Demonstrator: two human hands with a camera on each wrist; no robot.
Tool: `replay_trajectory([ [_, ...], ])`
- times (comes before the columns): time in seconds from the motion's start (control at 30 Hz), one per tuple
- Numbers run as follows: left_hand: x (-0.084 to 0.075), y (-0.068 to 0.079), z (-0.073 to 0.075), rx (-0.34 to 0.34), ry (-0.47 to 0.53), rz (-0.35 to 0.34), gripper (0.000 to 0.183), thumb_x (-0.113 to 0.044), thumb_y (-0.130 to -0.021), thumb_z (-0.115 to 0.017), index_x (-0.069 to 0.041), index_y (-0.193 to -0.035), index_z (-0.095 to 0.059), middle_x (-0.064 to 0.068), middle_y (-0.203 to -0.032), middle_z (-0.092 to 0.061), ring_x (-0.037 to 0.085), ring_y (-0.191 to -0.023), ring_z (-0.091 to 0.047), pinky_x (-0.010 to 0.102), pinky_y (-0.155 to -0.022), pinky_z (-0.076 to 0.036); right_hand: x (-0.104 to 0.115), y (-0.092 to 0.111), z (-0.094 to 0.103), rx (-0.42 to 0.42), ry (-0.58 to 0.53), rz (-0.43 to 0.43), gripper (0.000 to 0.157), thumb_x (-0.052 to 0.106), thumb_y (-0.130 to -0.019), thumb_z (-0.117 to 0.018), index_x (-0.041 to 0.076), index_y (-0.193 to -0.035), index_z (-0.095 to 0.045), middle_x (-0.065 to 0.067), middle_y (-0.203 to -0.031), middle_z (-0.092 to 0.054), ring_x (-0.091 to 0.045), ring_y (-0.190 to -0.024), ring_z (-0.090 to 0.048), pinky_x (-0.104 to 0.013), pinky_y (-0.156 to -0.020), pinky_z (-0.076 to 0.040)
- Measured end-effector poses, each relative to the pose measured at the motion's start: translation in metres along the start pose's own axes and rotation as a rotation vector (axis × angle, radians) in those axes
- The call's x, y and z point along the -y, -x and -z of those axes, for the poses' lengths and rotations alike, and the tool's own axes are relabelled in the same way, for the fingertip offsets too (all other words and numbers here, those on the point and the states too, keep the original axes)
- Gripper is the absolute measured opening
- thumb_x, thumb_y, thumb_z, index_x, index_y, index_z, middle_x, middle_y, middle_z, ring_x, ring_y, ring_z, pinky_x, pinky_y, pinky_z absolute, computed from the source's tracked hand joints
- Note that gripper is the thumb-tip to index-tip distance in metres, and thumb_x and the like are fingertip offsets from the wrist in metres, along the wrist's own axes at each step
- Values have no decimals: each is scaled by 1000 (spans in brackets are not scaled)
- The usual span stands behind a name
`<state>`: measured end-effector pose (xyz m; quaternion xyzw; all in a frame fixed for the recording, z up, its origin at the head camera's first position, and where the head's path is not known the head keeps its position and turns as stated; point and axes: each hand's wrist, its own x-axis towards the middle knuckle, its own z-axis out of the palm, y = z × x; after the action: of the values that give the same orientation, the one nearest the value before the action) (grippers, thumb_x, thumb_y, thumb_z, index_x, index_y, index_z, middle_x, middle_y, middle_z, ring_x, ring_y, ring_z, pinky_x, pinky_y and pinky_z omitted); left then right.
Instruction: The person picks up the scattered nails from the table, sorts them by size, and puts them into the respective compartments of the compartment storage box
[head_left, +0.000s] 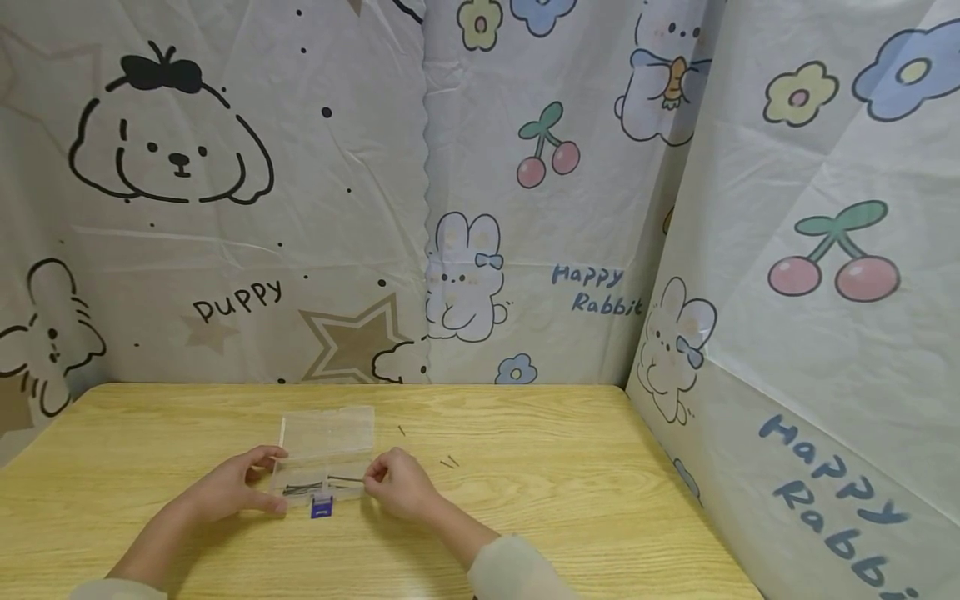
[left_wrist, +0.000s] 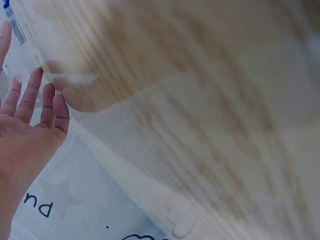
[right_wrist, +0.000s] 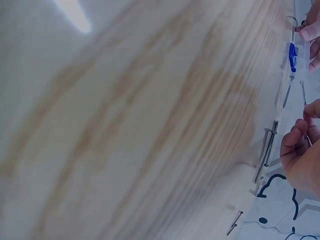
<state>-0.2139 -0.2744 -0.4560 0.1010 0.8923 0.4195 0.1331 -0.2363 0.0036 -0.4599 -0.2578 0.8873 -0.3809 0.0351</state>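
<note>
So the nail [head_left: 347, 479] in play is over the right half of the clear plastic box [head_left: 341, 465], near its front edge. Long axis runs pretty much left to right, roughly parallel to that edge, with the free end pointing left toward the middle of the box. Can't tell which end is the head, too small.

The right hand [head_left: 401, 483] has the other end pinched between thumb and fingertips, at the box's right end. The left hand [head_left: 251, 483] is at the box's left end, fingers fairly straight and spread from the thumb, my guess is to steady it.

More nails [head_left: 303, 488] lie in the front left part of the box. The blue latch [head_left: 322, 506] sticks out in front, and the lid [head_left: 328, 431] is folded back on the far side.

Looks to me like the nail-placing step, though it could be a pick-up. If placing, next move calls for keeping it level, then lowering and letting go.

Right of the box, two loose nails [head_left: 453, 462] and a single nail [head_left: 401, 431] lie on the table [head_left: 570, 500].
</note>
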Motion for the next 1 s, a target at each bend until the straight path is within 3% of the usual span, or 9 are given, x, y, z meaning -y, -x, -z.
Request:
replay_trajectory([
  [0.3, 1, -1, 0, -2, 1, 11, 82, -35, -74, -78, 1, -135, -38, 29, -129, -45, 41, -110, -49, 50, -87, -46, 0, -1, -2, -8, -9, 3, 10, 7, -85, -61, 3, -83, -71, 3, -71, -62, 1, -61, -46, -14, -59, -42],
  [0.5, 0, 0, 0, -4, -4, 12, 82, -36, -73, -79, 0, -135, -39, 29, -129, -45, 43, -111, -48, 51, -88, -46, -1, -2, -1, -9, -19, -48, 11, 12, -87, -63, 6, -85, -71, 5, -74, -60, 1, -62, -45, -15, -56, -41],
  [0.73, -1, 0, 1, 2, -9, -6, 80, -34, -75, -77, 2, -135, -37, 30, -128, -45, 43, -110, -48, 50, -87, -46, -5, 0, 11, -22, 15, -66, 13, 19, -88, -64, 10, -91, -73, 4, -86, -61, 0, -71, -47, -17, -58, -40],
  [1.0, 0, 0, 0, 2, -22, -7, 80, -34, -75, -77, 1, -135, -38, 30, -128, -46, 43, -110, -49, 51, -87, -46, -22, 6, 26, -15, 33, -95, 13, 23, -90, -62, 12, -91, -71, 2, -86, -55, -5, -70, -45, -19, -56, -39],
])
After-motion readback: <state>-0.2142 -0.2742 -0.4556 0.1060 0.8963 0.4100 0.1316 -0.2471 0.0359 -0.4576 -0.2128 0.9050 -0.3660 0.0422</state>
